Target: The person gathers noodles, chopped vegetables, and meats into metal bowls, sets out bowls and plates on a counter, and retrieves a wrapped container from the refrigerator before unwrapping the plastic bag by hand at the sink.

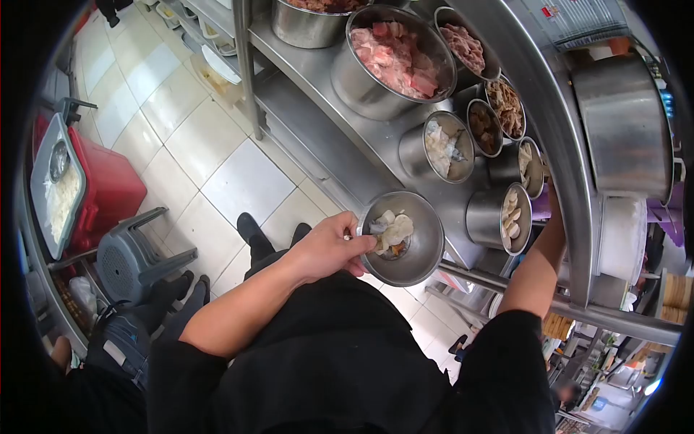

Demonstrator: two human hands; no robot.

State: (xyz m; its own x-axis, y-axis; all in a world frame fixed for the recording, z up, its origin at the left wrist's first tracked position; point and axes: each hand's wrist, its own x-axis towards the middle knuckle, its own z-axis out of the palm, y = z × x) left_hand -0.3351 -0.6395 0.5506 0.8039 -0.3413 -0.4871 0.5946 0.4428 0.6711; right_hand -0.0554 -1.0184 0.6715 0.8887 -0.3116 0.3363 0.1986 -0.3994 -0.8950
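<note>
My left hand grips the rim of a metal bowl, with the thumb over the inside edge. Pale, soft pieces of food lie in the bowl, along with a small orange-brown bit; I cannot make out their kind. My right forearm reaches forward beside a metal pot of white, sliced pieces and passes under the curved steel shelf edge. That edge hides my right hand, so its fingers and anything in them do not show.
Metal containers stand on the steel counter, among them a large pot of raw meat chunks and a smaller pot of whitish food. A grey stool and a red bin stand left. Another person's legs are close by.
</note>
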